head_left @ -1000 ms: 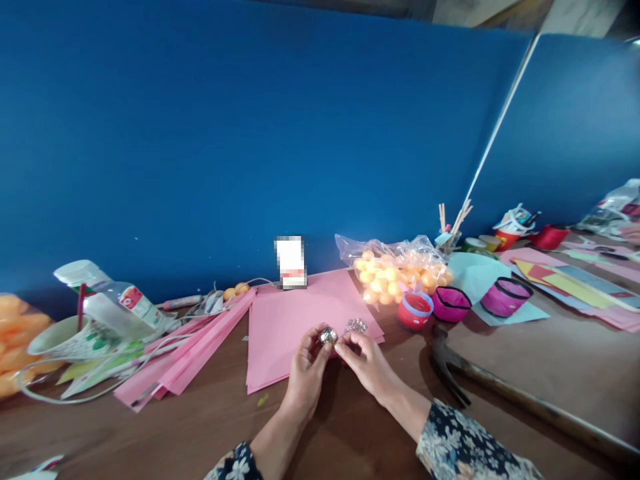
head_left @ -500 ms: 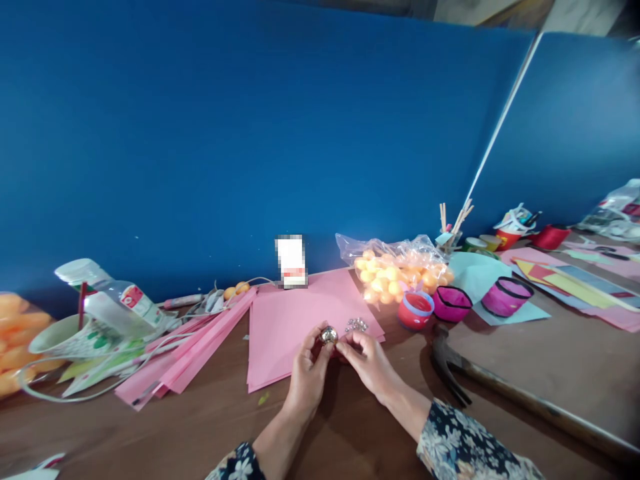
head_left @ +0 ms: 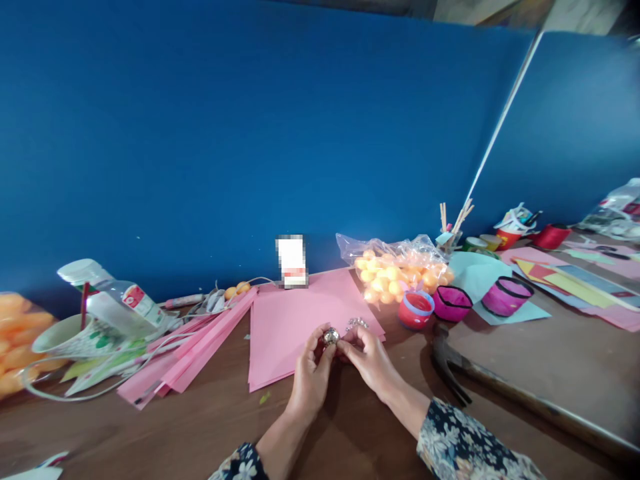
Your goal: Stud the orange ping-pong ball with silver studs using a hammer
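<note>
Orange balls lay in a heap at the far left edge of what we saw. Just right of them, we had a patterned cup and a clear bottle, the bottle tilted with its cap up and to the left. Pink strips slanted beside them, with a white cord curling near the cup.

In the middle, pink sheets lay flat on the brown table; at their far edge stood a blurred white object. Over the near edge of the sheets, our left hand grasped a shiny silvery ball between thumb and fingers. Our right hand had its thumb and forefinger drawn together in a pinch at the ball's right side; we could not tell whether they gripped anything small. Silvery beads sat on the sheets just beyond the right hand.

Farther right, we had a clear bag of yellow-orange balls, then a red pot with a pale rim and two magenta pots. Nearer, a hammer lay aslant, its claw towards the left.
</note>
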`<state>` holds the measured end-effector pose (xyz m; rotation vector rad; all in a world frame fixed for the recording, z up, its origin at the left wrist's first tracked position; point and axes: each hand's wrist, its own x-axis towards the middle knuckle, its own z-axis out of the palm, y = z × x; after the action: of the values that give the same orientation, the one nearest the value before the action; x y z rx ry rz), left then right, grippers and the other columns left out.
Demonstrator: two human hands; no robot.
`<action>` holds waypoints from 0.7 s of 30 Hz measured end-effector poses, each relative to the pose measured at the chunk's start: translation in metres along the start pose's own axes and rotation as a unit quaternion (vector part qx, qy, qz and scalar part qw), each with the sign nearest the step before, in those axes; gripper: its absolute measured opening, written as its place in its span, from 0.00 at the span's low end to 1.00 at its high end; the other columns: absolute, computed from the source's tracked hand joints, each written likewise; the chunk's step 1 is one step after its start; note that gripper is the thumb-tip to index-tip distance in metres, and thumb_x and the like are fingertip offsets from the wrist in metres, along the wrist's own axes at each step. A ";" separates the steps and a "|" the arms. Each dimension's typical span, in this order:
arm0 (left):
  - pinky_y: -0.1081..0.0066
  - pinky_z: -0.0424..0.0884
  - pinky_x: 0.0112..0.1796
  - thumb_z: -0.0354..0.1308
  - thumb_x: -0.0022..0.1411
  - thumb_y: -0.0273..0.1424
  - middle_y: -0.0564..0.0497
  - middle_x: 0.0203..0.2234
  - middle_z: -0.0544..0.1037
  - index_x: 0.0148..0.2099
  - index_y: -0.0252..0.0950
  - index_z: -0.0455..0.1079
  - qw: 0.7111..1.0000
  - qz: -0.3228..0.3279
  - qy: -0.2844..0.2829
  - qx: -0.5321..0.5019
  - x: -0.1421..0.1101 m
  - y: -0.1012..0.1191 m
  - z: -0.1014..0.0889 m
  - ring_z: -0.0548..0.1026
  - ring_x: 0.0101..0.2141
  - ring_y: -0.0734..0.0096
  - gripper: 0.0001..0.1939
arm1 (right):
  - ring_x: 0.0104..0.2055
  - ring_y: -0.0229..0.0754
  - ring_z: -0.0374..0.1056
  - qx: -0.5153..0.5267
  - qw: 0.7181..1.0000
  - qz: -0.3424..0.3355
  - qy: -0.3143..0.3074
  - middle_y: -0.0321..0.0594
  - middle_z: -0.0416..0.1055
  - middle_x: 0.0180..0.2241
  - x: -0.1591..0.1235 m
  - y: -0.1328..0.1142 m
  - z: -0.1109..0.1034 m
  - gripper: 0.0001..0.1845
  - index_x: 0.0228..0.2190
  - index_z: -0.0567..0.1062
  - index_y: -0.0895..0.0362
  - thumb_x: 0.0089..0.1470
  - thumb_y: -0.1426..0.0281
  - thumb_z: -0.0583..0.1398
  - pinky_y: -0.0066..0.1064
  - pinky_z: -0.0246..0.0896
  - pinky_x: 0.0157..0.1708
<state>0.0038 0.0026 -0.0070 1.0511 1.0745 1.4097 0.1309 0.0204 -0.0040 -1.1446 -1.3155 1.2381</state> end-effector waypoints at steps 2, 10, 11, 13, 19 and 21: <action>0.62 0.60 0.51 0.59 0.52 0.33 0.47 0.46 0.73 0.47 0.39 0.68 1.000 0.002 -0.003 0.006 0.000 0.002 0.000 0.68 0.49 0.60 0.19 | 0.31 0.43 0.71 0.004 1.000 -0.010 0.000 0.39 0.71 0.27 -0.001 0.000 0.001 0.14 0.27 0.68 0.56 0.45 0.59 0.62 0.34 0.68 0.31; 0.60 0.60 0.52 0.57 0.55 0.35 0.45 0.52 0.69 0.54 0.39 0.63 0.988 -0.055 -0.039 -0.139 0.000 0.002 -0.001 0.65 0.52 0.59 0.23 | 0.32 0.41 0.71 0.002 0.999 -0.043 -0.015 0.40 0.71 0.34 -0.005 -0.008 0.001 0.14 0.37 0.68 0.56 0.51 0.61 0.58 0.33 0.67 0.34; 0.60 0.61 0.52 0.57 0.55 0.35 0.45 0.51 0.69 0.54 0.38 0.63 0.984 -0.065 -0.042 -0.161 0.000 0.002 -0.001 0.66 0.51 0.59 0.23 | 0.31 0.41 0.70 0.004 0.999 -0.040 -0.016 0.39 0.71 0.32 -0.005 -0.008 0.001 0.14 0.37 0.68 0.56 0.51 0.61 0.58 0.32 0.67 0.32; 0.59 0.62 0.51 0.57 0.55 0.35 0.44 0.49 0.71 0.53 0.38 0.63 0.978 -0.076 -0.044 -0.189 0.000 0.002 0.000 0.68 0.49 0.60 0.23 | 0.28 0.40 0.69 0.010 0.999 -0.032 -0.018 0.37 0.71 0.28 -0.005 -0.007 0.002 0.14 0.36 0.68 0.56 0.50 0.61 0.59 0.31 0.66 0.30; 0.61 0.65 0.49 0.56 0.56 0.34 0.44 0.45 0.74 0.52 0.35 0.64 0.981 -0.071 -0.045 -0.177 -0.001 0.005 0.001 0.71 0.46 0.61 0.21 | 0.27 0.39 0.68 -0.012 0.999 -0.041 -0.020 0.37 0.71 0.28 -0.006 -0.009 0.002 0.13 0.35 0.67 0.56 0.51 0.61 0.58 0.29 0.65 0.27; 0.61 0.65 0.48 0.56 0.56 0.34 0.45 0.45 0.73 0.52 0.36 0.65 0.983 -0.070 -0.044 -0.164 -0.001 0.006 0.001 0.70 0.46 0.61 0.21 | 0.30 0.40 0.69 -0.037 0.998 -0.051 -0.017 0.40 0.71 0.32 -0.007 -0.010 0.002 0.12 0.36 0.67 0.56 0.52 0.62 0.57 0.30 0.65 0.29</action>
<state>0.0039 0.0016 -0.0010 0.7767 0.8005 1.3579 0.1291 0.0132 0.0059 -1.0989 -1.4377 1.1472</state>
